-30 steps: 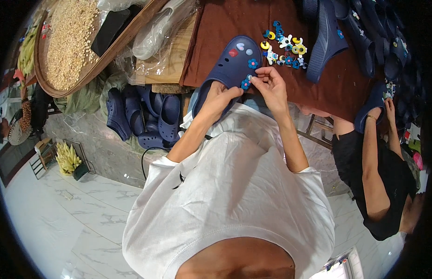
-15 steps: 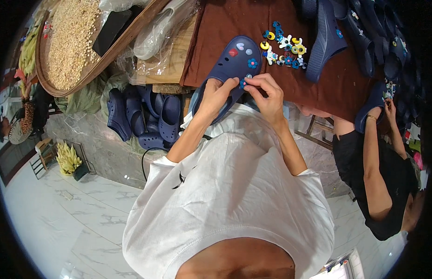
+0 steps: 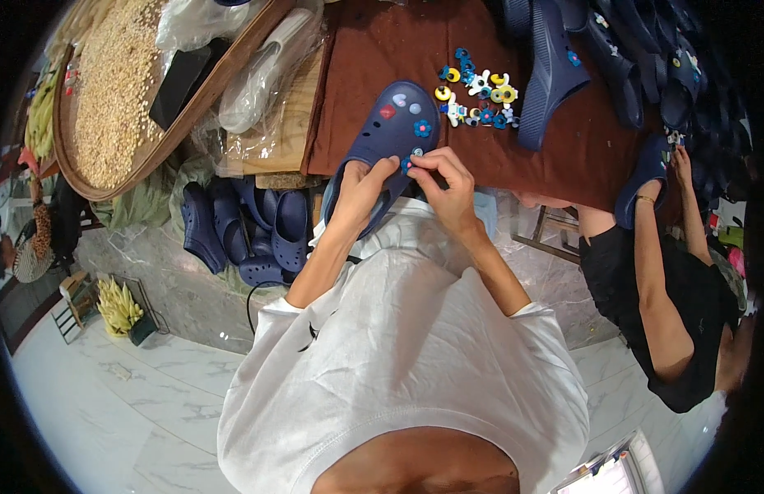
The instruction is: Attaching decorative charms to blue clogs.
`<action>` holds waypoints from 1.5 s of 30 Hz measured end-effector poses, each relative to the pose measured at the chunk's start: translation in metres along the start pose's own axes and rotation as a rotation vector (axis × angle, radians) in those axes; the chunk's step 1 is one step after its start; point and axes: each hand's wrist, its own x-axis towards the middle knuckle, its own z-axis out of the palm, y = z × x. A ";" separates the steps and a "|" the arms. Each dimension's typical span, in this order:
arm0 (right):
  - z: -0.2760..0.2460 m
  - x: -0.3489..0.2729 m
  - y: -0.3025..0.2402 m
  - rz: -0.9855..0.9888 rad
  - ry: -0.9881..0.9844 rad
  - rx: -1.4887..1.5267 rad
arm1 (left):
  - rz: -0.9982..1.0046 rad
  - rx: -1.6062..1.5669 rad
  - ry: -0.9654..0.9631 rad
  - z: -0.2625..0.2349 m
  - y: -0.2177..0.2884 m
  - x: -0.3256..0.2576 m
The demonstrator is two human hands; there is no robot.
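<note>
A dark blue clog point(image 3: 380, 138) rests at the near edge of the brown cloth. Its upper carries several charms, among them a blue flower point(image 3: 422, 128) and a red charm point(image 3: 387, 111). My left hand point(image 3: 359, 196) grips the clog at its foot opening, thumb along the rim. Between the thumb and fingertips of my right hand point(image 3: 449, 183) is a small blue flower charm point(image 3: 407, 165) with a pinkish centre, against the clog's right side. Whether its stem sits in a hole is hidden. A loose group of charms point(image 3: 480, 86) lies on the cloth beyond my right hand.
More blue clogs point(image 3: 550, 78) crowd the cloth at right, where another person point(image 3: 657, 280) handles one. A wooden tray of pale kernels point(image 3: 118, 90), a plastic-wrapped white clog point(image 3: 262, 78) and a wooden board point(image 3: 293, 132) are at left. Below stand several blue clogs point(image 3: 290, 230).
The whole view has shifted, so the table things appear lower and farther left. My hands keep the same grip on the clog and flower charm. The other person's hand has moved slightly.
</note>
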 end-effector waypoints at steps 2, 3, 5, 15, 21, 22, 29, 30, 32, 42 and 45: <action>0.000 -0.004 0.004 0.031 0.022 0.033 | -0.010 0.002 -0.005 0.001 0.000 -0.001; 0.000 -0.005 0.003 0.031 0.024 0.035 | -0.022 0.005 0.003 0.000 0.000 -0.002; -0.001 -0.007 0.002 0.131 -0.001 0.116 | -0.027 0.023 -0.004 -0.002 -0.002 0.001; -0.045 0.028 0.037 -0.020 0.098 -0.575 | -0.040 -0.136 -0.039 -0.009 -0.010 -0.002; -0.046 0.035 0.050 -0.019 0.090 -0.642 | -0.044 -0.632 -0.009 -0.008 -0.008 0.005; -0.046 0.035 0.050 -0.029 0.104 -0.634 | -0.086 -0.755 -0.032 -0.008 -0.005 0.006; -0.048 0.028 0.053 0.053 0.114 -0.493 | -0.258 -0.964 -0.053 -0.007 0.005 0.010; -0.045 0.028 0.050 0.068 0.137 -0.471 | -0.261 -0.964 -0.057 -0.007 0.006 0.008; -0.045 0.028 0.045 0.084 0.150 -0.477 | -0.239 -0.941 -0.052 -0.006 0.006 0.004; -0.042 0.036 0.013 0.038 0.152 -0.300 | -0.108 -0.760 0.009 0.002 0.009 -0.005; -0.032 0.041 -0.012 -0.143 0.140 -0.208 | -0.100 -0.720 0.003 0.004 0.011 -0.008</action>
